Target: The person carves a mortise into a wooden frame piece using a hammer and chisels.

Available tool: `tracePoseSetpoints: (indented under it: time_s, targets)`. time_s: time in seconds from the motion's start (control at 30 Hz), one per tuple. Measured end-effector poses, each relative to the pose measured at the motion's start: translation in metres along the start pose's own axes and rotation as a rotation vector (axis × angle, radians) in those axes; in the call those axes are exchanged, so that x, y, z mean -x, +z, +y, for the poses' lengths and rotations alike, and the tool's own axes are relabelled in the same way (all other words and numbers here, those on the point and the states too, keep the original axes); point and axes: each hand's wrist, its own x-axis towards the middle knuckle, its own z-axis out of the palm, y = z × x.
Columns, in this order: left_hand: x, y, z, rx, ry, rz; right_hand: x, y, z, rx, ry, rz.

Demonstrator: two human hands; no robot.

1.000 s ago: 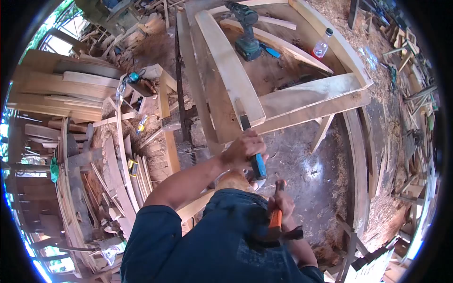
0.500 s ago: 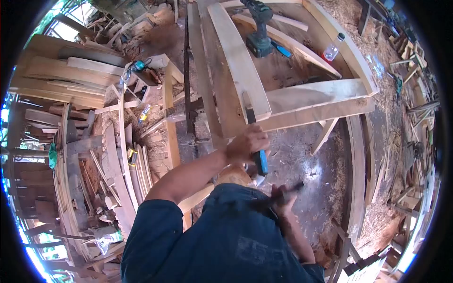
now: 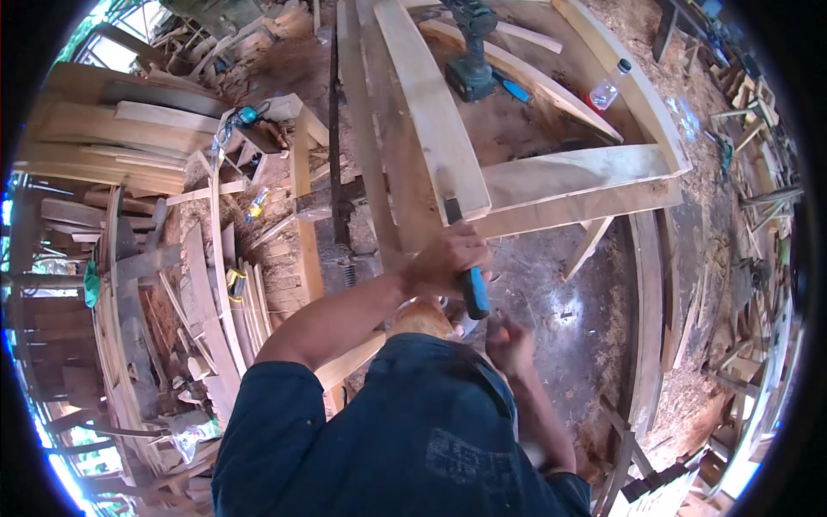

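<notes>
My left hand (image 3: 452, 258) is wrapped round a chisel (image 3: 475, 295) with a blue and black handle. The chisel's dark blade points up to the near end of a long pale beam (image 3: 431, 112), close to a narrow slot in it. To the right and nearer, my right hand (image 3: 510, 346) is closed in a fist beside the chisel's butt end, a little apart from it. A dark tool is in this fist, mostly hidden now. The beam meets a pale cross piece (image 3: 577, 177) of a wooden frame.
On the boards within the frame stands a cordless drill (image 3: 469, 52), with a blue-handled tool (image 3: 512, 86) beside it. A clear bottle (image 3: 606, 89) leans by the right rail. Stacked planks (image 3: 112, 138) lie at the left. A teal power tool (image 3: 248, 116) and a yellow tool (image 3: 235, 284) are among the wood.
My right hand has moved slightly up and left, toward the chisel's butt, and the dark tool in it has swung largely out of sight. My left hand keeps its grip on the chisel.
</notes>
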Motion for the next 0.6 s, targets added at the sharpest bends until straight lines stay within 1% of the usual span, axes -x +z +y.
tracePoseSetpoints:
  time_s: [0.03, 0.07, 0.13, 0.17, 0.23, 0.33, 0.4, 0.47, 0.5, 0.57, 0.6]
  targets:
    - [-0.001, 0.000, -0.003, -0.026, 0.012, -0.011, 0.009, 0.002, 0.011, -0.138, 0.146, 0.004]
    - [-0.010, -0.003, -0.006, -0.023, 0.024, 0.009, 0.001, 0.003, 0.010, -0.280, 0.280, 0.009]
    - [-0.009, -0.006, 0.003, 0.014, 0.007, 0.024, 0.004, -0.002, -0.002, -0.145, 0.138, 0.087]
    - [-0.008, -0.004, 0.005, 0.014, 0.002, 0.017, -0.012, -0.012, -0.026, 0.140, -0.168, 0.160]
    - [-0.010, -0.005, 0.003, 0.005, 0.007, -0.001, -0.009, -0.010, -0.021, -0.057, -0.257, 0.127]
    - [-0.003, 0.001, 0.000, -0.046, 0.005, 0.014, -0.028, 0.010, -0.002, 0.153, 0.225, -0.097]
    - [-0.002, 0.003, -0.009, -0.061, 0.001, -0.004, -0.010, 0.018, 0.024, -0.036, 0.118, 0.043]
    - [0.007, 0.009, 0.000, -0.039, -0.041, -0.039, 0.008, 0.000, 0.023, 0.109, -0.136, 0.056]
    - [0.001, 0.004, -0.001, -0.049, -0.049, -0.045, 0.000, 0.001, 0.029, 0.117, -0.154, 0.048]
    - [0.000, 0.000, 0.000, -0.075, -0.048, -0.064, -0.001, 0.008, 0.032, 0.132, -0.161, 0.031]
    - [0.001, 0.000, -0.002, -0.102, -0.029, -0.068, -0.027, 0.012, 0.001, 0.216, 0.144, -0.060]
